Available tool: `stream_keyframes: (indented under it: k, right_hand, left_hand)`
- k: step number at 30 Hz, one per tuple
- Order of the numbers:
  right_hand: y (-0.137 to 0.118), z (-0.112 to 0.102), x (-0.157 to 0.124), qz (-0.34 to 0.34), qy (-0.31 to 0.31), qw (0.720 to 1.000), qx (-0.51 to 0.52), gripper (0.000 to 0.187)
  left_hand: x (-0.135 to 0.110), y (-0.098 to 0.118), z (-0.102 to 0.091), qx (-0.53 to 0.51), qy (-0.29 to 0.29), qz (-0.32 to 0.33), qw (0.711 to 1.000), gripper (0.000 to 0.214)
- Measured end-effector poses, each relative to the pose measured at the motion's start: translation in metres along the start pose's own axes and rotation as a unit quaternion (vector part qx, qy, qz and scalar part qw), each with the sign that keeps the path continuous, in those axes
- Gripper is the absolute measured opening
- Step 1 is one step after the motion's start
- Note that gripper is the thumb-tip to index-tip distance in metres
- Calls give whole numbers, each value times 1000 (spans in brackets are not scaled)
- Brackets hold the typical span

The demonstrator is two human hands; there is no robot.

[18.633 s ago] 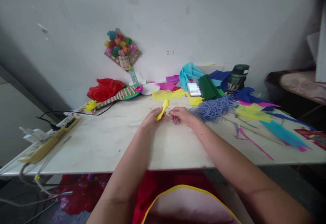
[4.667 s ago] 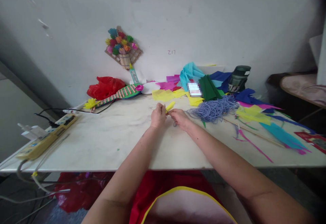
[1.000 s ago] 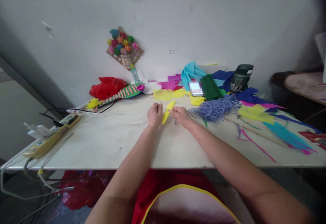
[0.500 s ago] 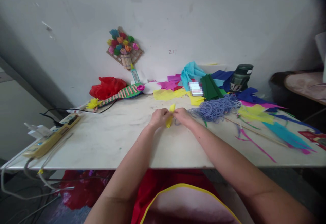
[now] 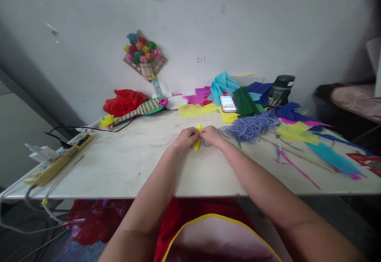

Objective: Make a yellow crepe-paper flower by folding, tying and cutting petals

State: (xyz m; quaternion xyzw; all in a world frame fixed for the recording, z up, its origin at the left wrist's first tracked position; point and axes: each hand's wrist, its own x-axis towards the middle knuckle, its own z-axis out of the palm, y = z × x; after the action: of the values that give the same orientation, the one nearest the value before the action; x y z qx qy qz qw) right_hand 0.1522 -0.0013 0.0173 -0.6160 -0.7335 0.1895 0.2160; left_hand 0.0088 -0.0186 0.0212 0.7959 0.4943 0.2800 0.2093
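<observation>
Near the middle of the white table, a narrow folded piece of yellow crepe paper (image 5: 196, 145) stands between my hands, pinched at its middle. My left hand (image 5: 188, 137) grips it from the left, fingers closed. From the right, my right hand (image 5: 210, 135) pinches the same spot with thumb and fingertips. A thin loop of purple-grey cord (image 5: 206, 143) shows just below my right hand and seems to lead towards the tangled cord pile (image 5: 253, 127). The fingertips partly cover where cord and paper meet.
Coloured paper sheets (image 5: 244, 102), a dark jar (image 5: 280, 91) and a thin stick (image 5: 297, 155) lie right. A striped lute-shaped craft (image 5: 145, 108) and red plastic bag (image 5: 125, 101) sit back left. A power strip (image 5: 59, 160) lies left; a flower basket craft (image 5: 145, 55) hangs on the wall.
Both hands keep their pinch on the yellow paper, which has tilted and shifted very slightly left. The whole view has moved a little.
</observation>
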Motion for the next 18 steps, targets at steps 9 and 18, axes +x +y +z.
stream_keyframes:
  k: [9, 18]
  right_hand:
    - [-6, -11, 3, 4, -21, 996, -82, 24]
    - [-9, -4, 2, -4, -41, 993, -112, 31]
  left_hand:
    - [2, -4, -2, -37, 22, 63, 997, 7]
    - [2, -12, -3, -101, -7, 17, 995, 7]
